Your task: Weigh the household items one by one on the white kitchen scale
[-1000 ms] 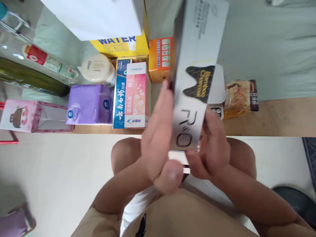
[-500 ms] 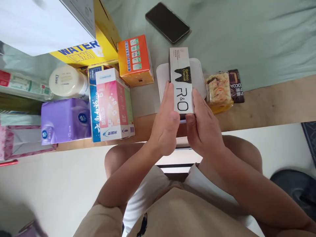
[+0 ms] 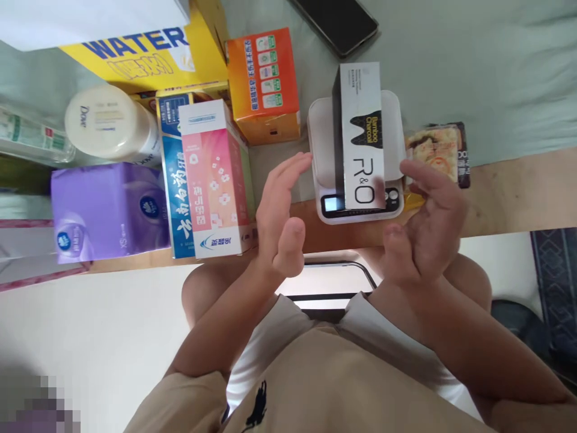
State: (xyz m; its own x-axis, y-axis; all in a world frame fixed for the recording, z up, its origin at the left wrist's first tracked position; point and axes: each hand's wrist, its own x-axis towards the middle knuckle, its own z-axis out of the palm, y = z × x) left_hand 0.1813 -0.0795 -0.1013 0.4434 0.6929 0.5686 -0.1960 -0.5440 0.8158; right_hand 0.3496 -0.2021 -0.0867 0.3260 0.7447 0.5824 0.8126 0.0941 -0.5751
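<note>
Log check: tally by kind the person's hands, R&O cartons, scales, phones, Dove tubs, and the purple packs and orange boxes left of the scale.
Hands: 2, left hand and right hand
R&O carton: 1, on the scale
Scale: 1
Phone: 1
Dove tub: 1
Purple pack: 1
Orange box: 1
Total: 8

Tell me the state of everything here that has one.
Scale: display lit, reading unclear
R&O box: resting on the scale
Left hand: open, off the box
Right hand: open, off the box
Phone: face up, screen dark
Dove jar: lid on
Purple pack: can't tell if opened
</note>
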